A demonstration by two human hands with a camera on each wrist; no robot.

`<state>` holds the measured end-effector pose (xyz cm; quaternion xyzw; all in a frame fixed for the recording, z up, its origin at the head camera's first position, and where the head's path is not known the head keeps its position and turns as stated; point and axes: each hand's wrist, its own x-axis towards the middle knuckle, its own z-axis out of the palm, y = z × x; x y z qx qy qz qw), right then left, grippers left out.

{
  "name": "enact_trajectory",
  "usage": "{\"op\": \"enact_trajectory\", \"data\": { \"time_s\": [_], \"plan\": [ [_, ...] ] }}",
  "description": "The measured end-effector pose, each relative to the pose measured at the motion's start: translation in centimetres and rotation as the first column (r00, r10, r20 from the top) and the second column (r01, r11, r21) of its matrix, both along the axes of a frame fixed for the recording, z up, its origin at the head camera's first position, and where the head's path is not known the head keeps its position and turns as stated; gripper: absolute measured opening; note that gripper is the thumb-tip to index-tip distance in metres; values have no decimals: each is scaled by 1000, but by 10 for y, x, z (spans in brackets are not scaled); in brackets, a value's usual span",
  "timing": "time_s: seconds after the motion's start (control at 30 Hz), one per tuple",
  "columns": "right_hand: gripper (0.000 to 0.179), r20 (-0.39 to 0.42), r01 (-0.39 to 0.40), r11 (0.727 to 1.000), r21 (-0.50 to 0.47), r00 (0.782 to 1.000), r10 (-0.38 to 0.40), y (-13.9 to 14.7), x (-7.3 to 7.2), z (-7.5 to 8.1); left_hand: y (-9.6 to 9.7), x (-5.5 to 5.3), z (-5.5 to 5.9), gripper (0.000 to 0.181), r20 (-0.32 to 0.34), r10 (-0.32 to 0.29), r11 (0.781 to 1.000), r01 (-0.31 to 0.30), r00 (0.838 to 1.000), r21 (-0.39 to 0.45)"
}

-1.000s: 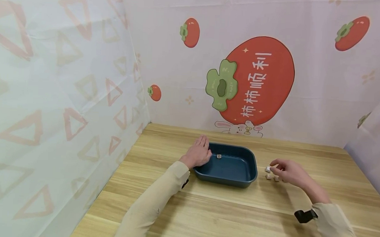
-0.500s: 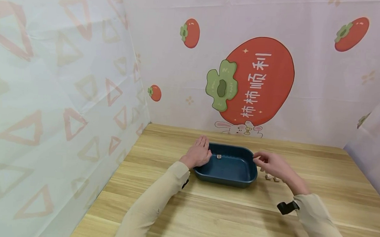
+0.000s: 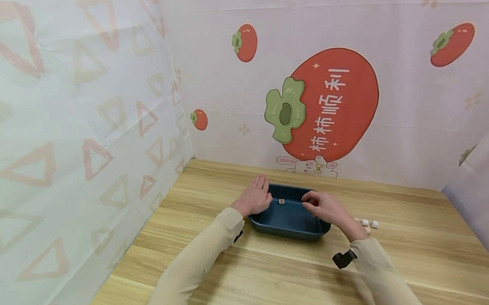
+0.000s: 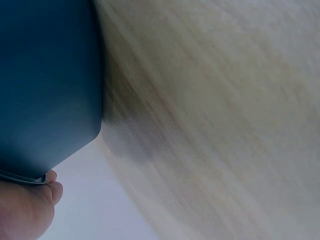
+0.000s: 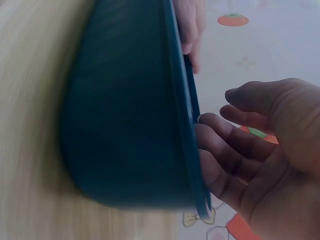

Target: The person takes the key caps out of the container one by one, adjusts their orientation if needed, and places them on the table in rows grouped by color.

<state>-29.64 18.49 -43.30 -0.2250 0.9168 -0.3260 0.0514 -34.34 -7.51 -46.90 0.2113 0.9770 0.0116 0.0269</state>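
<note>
A dark blue rectangular tray (image 3: 290, 234) sits on the wooden table, with one small pale cube (image 3: 281, 201) inside near its back wall. My left hand (image 3: 254, 197) rests on the tray's left rim with its fingers straight; the left wrist view shows the tray's outer wall (image 4: 50, 90) and part of that hand. My right hand (image 3: 324, 207) is above the tray's right side, its fingers bent and reaching past the rim, as the right wrist view also shows. No cube is visible between its thumb and fingers; whether one is hidden there cannot be told.
Several small cubes (image 3: 374, 224) lie on the table (image 3: 263, 276) right of the tray, partly behind my right forearm. A cloth wall (image 3: 215, 78) with persimmon prints rises behind the table. Another patterned cloth (image 3: 83, 186) hangs on the left.
My right hand has moved left from the loose cubes, across the tray's right rim and over its inside. A white cube that was at its fingertips no longer shows there. The left hand has stayed put.
</note>
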Motion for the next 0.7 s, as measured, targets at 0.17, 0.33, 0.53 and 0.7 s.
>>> {"op": "enact_trajectory", "data": {
  "time_s": [0.17,0.33,0.53,0.7],
  "plan": [
    [28,13,8,1000,8,1000,-8,-12,-8,-5,1,-1,0,64,0,3,1000,-3,1000,-1],
    [31,43,9,1000,2,999,-9,-24,-16,-10,0,-1,-2,63,-4,6,1000,-6,1000,5],
    [32,57,0,1000,-8,998,0,-39,-22,-16,0,0,-1,63,6,24,1000,-25,1000,5],
    [30,92,27,1000,7,995,-28,-46,-26,-23,0,0,1,63,3,6,1000,-6,1000,11]
  ]
}}
